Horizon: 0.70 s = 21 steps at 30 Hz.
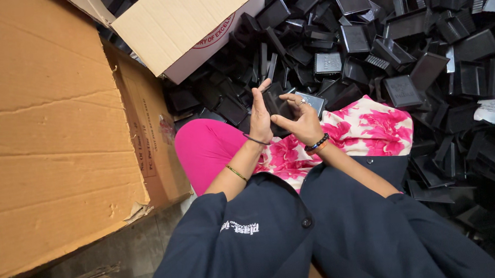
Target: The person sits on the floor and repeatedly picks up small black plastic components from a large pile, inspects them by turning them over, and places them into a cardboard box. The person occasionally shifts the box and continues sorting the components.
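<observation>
My left hand (259,118) and my right hand (300,120) meet in front of me over my lap, both gripping a small black plastic box (282,106). The left palm presses against its left side with fingers pointing up. The right hand's fingers curl over its right side and lid. My lap is covered by pink and white floral cloth (362,130), and I wear a dark jacket with bangles on both wrists.
A big heap of black plastic boxes and lids (398,46) covers the floor ahead and to the right. A large cardboard box (55,129) stands at the left, and another cardboard box (183,26) lies tilted at the top.
</observation>
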Each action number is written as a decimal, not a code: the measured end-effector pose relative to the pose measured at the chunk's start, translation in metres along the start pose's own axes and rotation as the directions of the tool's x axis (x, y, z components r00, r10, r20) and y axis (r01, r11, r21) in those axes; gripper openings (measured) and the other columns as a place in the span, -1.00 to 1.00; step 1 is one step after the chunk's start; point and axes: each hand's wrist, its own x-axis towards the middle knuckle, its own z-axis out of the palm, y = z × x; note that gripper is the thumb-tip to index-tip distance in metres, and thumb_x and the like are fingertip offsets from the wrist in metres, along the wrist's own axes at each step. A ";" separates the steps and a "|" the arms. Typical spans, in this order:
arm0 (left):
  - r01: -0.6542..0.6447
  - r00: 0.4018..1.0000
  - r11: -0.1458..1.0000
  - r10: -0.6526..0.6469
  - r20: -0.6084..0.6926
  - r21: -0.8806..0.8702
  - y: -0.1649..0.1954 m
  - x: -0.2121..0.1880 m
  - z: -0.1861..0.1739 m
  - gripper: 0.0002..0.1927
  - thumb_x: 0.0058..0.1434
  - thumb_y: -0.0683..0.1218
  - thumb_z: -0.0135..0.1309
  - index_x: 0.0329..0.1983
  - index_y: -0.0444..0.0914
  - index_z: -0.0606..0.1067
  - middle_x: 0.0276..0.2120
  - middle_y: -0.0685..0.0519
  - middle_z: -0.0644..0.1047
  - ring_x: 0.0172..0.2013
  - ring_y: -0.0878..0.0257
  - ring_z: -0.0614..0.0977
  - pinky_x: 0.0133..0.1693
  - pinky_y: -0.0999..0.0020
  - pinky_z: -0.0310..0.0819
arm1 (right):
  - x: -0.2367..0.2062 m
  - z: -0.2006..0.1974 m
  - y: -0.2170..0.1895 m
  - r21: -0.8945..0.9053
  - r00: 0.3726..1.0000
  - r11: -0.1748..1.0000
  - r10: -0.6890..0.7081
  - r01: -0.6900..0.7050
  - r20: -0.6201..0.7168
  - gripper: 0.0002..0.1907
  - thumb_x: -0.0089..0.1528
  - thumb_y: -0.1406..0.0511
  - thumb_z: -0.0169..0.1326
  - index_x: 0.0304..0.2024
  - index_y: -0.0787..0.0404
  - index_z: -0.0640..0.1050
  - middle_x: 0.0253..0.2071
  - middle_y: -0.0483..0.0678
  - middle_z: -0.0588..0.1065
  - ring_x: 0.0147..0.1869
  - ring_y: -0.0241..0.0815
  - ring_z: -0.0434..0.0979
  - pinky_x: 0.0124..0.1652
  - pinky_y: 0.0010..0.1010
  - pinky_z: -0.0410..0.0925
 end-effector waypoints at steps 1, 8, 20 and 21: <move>0.023 1.000 0.999 -0.023 0.003 -0.034 0.000 -0.001 0.001 -0.29 0.53 0.33 -0.44 0.48 -0.22 0.23 0.17 -0.07 0.45 0.09 0.25 0.54 0.19 0.35 0.43 | -0.001 0.001 0.000 0.007 1.000 1.000 -0.024 0.024 0.003 -0.39 0.19 0.40 0.32 0.25 0.31 0.41 0.05 -0.01 0.53 0.12 -0.29 0.54 0.12 -0.45 0.43; 0.021 1.000 0.997 -0.022 -0.020 -0.070 -0.011 -0.003 0.001 -0.41 0.44 0.04 -0.04 0.46 -0.23 0.20 0.10 -0.03 0.44 0.01 0.26 0.54 0.07 0.31 0.48 | -0.006 0.003 -0.003 -0.264 0.999 0.964 -0.040 0.038 -0.002 -0.39 0.19 0.37 0.37 0.26 0.32 0.46 0.00 0.04 0.54 0.04 -0.28 0.52 0.03 -0.44 0.44; -0.050 0.999 0.997 0.049 -0.014 -0.054 0.005 0.004 -0.006 -0.50 0.34 -0.21 0.11 0.33 -0.43 0.36 0.04 -0.13 0.58 -0.01 0.18 0.63 0.06 0.32 0.53 | 0.001 -0.028 0.053 0.457 0.914 0.799 0.395 -0.391 0.092 -0.56 0.29 0.40 0.18 0.19 0.43 0.42 -0.03 0.04 0.58 -0.04 -0.20 0.63 -0.05 -0.32 0.54; -0.072 0.997 0.997 0.072 0.004 -0.017 0.005 0.000 -0.004 -0.49 0.33 -0.23 0.12 0.33 -0.43 0.36 0.05 -0.15 0.58 0.02 0.17 0.63 0.10 0.32 0.53 | -0.001 -0.027 0.058 0.457 0.914 0.799 0.397 -0.390 0.085 -0.57 0.29 0.41 0.19 0.18 0.42 0.42 -0.03 0.04 0.58 -0.03 -0.20 0.63 -0.05 -0.33 0.54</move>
